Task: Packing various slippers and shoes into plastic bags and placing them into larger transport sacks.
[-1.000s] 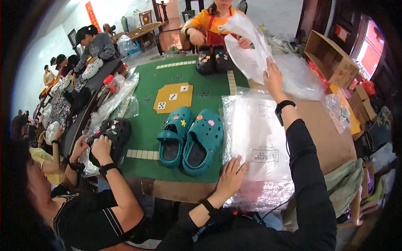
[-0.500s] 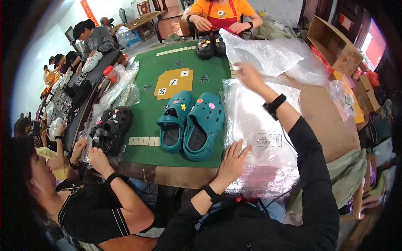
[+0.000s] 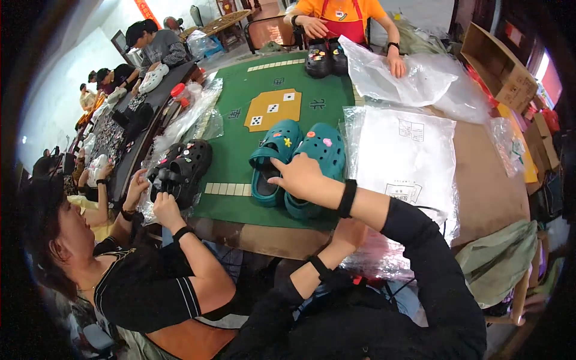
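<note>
A pair of teal clogs (image 3: 327, 150) with small flower and round charms stands on the green game mat (image 3: 231, 168) in front of me. My right hand (image 3: 298, 179) reaches across to them, thumb and index finger apart, over the openings of the pair. Right of the clogs lies a stack of clear plastic bags (image 3: 414, 150) with printed panels. At the near left edge of that stack is my left hand (image 3: 350, 235), partly behind my right forearm. Its fingers are mostly hidden, so a grip on the bag cannot be made out.
A person at my left handles black clogs (image 3: 191, 168) in clear plastic. Across the table, someone in an orange shirt has black clogs (image 3: 318, 60) and a plastic bag (image 3: 390, 69). An open cardboard box (image 3: 501, 69) stands at far right. Cream tiles (image 3: 228, 189) line the mat.
My right hand has swung left from above the bags to the teal clogs. My left hand has drawn back along the bags' near edge. The whole view has shifted slightly.
</note>
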Demonstrator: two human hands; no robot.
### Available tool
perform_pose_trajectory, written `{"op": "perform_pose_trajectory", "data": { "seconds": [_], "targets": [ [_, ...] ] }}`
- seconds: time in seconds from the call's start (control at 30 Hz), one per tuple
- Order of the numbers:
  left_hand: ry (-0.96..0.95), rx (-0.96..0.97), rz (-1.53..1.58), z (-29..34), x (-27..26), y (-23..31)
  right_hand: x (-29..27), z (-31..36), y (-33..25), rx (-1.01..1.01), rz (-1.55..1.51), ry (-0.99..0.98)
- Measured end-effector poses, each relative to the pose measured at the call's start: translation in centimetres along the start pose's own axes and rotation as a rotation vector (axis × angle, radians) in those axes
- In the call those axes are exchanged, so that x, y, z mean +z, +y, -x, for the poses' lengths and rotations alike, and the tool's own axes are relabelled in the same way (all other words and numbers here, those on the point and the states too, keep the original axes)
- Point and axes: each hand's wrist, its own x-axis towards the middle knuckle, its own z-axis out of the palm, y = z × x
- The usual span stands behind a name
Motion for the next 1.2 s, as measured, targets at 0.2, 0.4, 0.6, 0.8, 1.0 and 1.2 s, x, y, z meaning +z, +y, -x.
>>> {"op": "perform_pose_trajectory", "data": {
  "seconds": [0.2, 0.4, 0.6, 0.8, 1.0, 1.2],
  "targets": [
    [0.048, 0.131, 0.093, 0.4, 0.7, -0.9, 3.2, -3.2, -1.6, 0.172, 0.18, -0.115],
    [0.147, 0.254, -0.014, 0.1, 0.2, -0.9, 3.4, -4.8, -1.5, 0.343, 0.111, -0.284],
    [0.02, 0.188, -0.041, 1.0, 1.3, -2.0, 3.4, -3.8, 1.0, 0.144, 0.035, 0.085],
    [0.021, 0.001, -0.12, 0.2, -1.0, 1.1, -0.6, -0.2, 7.0, 0.158, -0.265, 0.088],
    [0.19, 0.152, -0.104, 0.1, -1.0, 0.3, -5.7, 2.5, 10.2, 0.271, -1.134, 0.158],
    [0.044, 0.091, -0.084, 0.2, -1.9, 1.1, -10.7, 9.6, 11.5, 0.104, -1.665, 0.098]
  ]
}}
